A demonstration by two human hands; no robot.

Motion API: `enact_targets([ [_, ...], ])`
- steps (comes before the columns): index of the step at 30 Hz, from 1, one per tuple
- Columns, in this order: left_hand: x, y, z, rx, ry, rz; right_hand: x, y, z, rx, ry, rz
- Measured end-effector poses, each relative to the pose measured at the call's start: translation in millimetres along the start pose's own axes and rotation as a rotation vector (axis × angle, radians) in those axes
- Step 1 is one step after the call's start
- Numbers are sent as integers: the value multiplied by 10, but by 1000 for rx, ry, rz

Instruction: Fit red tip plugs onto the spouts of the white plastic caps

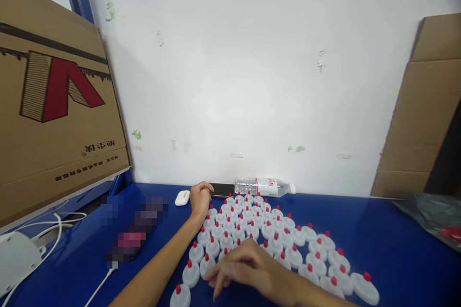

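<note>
Many small translucent white bottles (252,230) with red tips stand close together in rows on the blue table. Over the near rows hovers my right hand (252,268), its bent fingers hanging down and apart, holding nothing visible. Its fingertips are nearest to a front-left bottle (207,265); whether they touch it I cannot tell. At the far left of the group rests my left hand (200,199), fingers loosely bent with nothing seen in them. That hand lies between a white earbud case (182,197) and a dark phone (222,190).
A clear plastic drink bottle (264,187) lies along the white wall. To the left are a pixelated device with a white cable (100,288) and a large cardboard box (54,105). Right, a cardboard sheet (418,120) leans beside a grey plastic bag (428,216).
</note>
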State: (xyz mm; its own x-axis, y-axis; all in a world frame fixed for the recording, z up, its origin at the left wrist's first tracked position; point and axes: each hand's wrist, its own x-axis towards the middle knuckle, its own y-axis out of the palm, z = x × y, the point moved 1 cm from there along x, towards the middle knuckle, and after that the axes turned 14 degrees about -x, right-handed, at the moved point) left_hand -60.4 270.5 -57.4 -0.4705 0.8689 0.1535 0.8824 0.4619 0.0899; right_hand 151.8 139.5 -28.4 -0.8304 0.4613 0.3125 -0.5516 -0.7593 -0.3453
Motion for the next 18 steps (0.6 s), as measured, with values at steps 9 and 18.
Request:
enact_targets([
  [9, 30, -8, 27, -37, -46, -26, 21, -201, -155, -122, 40, -61],
  [18, 74, -22, 62, -60, -59, -44, -37, 113, -238, -787, -392, -139],
])
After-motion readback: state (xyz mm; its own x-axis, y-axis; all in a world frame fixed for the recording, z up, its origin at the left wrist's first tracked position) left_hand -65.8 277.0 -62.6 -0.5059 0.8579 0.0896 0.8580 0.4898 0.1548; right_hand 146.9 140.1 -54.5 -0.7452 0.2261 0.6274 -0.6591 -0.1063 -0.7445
